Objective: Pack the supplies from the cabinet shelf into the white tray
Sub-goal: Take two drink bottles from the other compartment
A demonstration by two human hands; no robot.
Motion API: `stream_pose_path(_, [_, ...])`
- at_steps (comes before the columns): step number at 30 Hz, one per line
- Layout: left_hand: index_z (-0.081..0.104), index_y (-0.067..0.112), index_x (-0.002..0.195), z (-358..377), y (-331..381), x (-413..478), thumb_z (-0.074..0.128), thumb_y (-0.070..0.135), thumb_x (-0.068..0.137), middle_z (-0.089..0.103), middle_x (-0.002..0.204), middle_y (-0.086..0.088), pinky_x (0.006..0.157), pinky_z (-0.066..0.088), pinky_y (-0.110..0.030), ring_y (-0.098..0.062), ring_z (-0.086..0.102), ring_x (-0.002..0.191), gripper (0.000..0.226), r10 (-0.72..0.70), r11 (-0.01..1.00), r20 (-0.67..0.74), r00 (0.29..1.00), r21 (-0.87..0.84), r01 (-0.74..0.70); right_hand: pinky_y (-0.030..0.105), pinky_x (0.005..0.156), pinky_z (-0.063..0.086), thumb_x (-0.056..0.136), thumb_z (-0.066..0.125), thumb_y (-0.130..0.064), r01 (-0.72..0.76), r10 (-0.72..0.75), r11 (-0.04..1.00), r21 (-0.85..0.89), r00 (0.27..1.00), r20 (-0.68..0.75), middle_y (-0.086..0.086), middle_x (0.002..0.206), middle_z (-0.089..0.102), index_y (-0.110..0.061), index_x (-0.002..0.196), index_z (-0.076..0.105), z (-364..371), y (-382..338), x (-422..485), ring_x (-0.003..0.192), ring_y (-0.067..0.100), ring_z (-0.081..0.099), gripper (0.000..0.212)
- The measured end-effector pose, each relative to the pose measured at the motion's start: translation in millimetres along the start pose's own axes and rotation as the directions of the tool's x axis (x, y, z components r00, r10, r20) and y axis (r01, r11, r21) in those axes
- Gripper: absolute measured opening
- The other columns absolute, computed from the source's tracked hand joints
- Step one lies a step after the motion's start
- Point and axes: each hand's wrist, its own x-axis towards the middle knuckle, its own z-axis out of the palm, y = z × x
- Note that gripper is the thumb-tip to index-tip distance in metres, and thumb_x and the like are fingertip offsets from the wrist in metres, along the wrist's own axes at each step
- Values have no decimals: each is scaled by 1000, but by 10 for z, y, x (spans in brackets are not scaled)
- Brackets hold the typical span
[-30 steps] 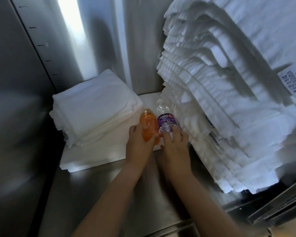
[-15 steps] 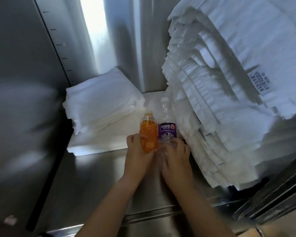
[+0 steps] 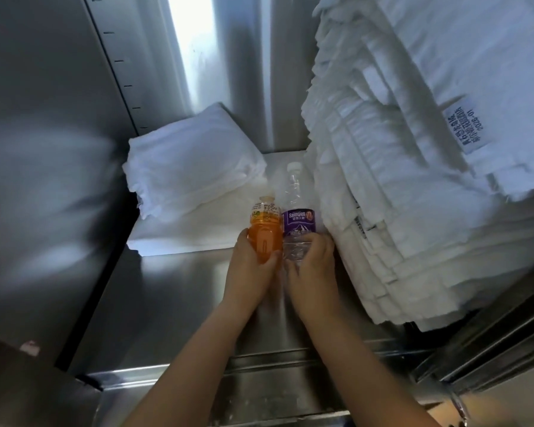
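Both hands are busy here, each wrapped around its own bottle. The left hand [image 3: 249, 268] grips the lower half of the orange drink bottle [image 3: 265, 234], with the fingers curled round its left side and the thumb hooked over the front. The right hand [image 3: 311, 266] does the same on the water bottle [image 3: 298, 221], closing its fingers over the crinkly clear part just under the purple label. So neither hand is loose, both are properly clamped on.

The two bottles sit side by side and touching, caps pointing away from the camera, in the gap between the linens on the metal cabinet shelf [image 3: 173, 306]. Their bottoms are hidden by the hands, so I can't tell whether they rest on anything.

Left of them is a small folded towel pile [image 3: 191, 167] lying on a flat white layer [image 3: 182, 238]; can't say if that's cloth or board. On the right is a tall towel stack [image 3: 413, 186], nearly touching the water bottle, with a printed tag [image 3: 466, 131] hanging off it.
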Motion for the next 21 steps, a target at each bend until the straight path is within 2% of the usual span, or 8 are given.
stream_pose_path(3, [39,36,113,-99,-33,-130,73,35,74,56,111,6,64,44,-9,4,55,85,52,-23,999,-44,999,-40,22,14,74,37,78,72,-27,-34,36,994,104,999,-18,-11,111,33,-29,117,30,17,-26,-86,101,10,47,57])
stream_pose_path(5, [42,27,120,-169,-53,-235,76,33,70,54,116,2,78,52,-25,-5,56,96,61,-45,998,-54,998,-48,43,8,72,30,78,72,-30,-58,55,991,121,998,28,-16,108,26,-32,123,27,17,-39,-144,101,5,42,64])
stream_pose_path(7, [38,20,130,-236,-71,-349,77,28,69,51,120,-1,89,50,-38,-14,54,105,73,-64,997,-59,996,-45,62,6,74,26,76,73,-27,-27,21,998,64,996,90,-13,113,25,-28,131,27,6,-38,-191,104,4,38,72])
stream_pose_path(9, [38,18,131,-307,-85,-480,75,23,70,51,120,-2,90,49,-41,-16,54,105,72,-71,997,-77,995,-44,67,11,83,29,75,73,-24,27,-23,999,-24,985,169,-7,126,25,-22,140,24,-26,-46,-233,109,9,38,81])
stream_pose_path(11, [39,22,127,-373,-107,-618,74,23,71,51,118,0,86,50,-37,-14,54,103,66,-89,994,-94,992,-67,83,18,89,26,76,72,-24,51,-20,993,-106,963,270,2,135,28,-18,145,20,-86,-68,-283,118,16,37,86])
stream_pose_path(14, [37,32,121,-474,-135,-811,75,28,72,47,114,9,71,41,-14,-4,50,96,62,-134,989,-138,981,-82,124,23,89,28,79,68,-29,109,-39,981,-160,922,385,2,134,32,-20,144,24,-173,-99,-388,121,18,34,78])
stream_pose_path(18, [36,28,130,-620,-156,-1092,75,32,73,46,116,10,66,44,-11,-7,53,100,69,-157,987,-169,973,-72,146,26,91,33,77,70,-33,170,-92,973,-158,907,411,1,127,42,-21,133,35,-176,-186,-475,117,18,40,67])
stream_pose_path(21, [39,27,128,-744,-193,-1295,74,33,72,50,114,8,63,48,-14,-11,57,97,66,-155,987,-198,968,-59,146,34,91,44,75,72,-41,139,-41,970,-201,903,427,2,125,50,-20,133,36,-130,-268,-473,111,21,48,71])
